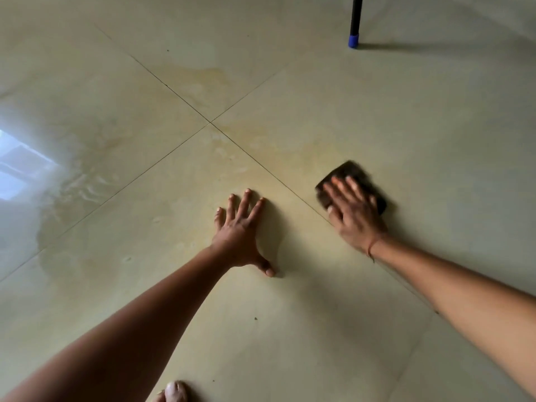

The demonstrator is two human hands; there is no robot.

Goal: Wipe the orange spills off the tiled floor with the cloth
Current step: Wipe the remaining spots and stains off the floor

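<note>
A dark brown cloth (355, 172) lies flat on the pale tiled floor (406, 126), right of where the grout lines cross. My right hand (352, 208) presses on it with straight fingers and is blurred. My left hand (239, 235) rests flat on the floor with fingers spread, just left of the diagonal grout line. Faint orange smears (211, 75) show on the far tile beyond the crossing. A wider wet, streaky patch (78, 181) spreads over the tiles at the left.
A black furniture leg with a blue foot (353, 40) stands on the floor at the top right. A bright window reflection (17, 166) glares at the left edge. Toes (174, 393) show at the bottom edge.
</note>
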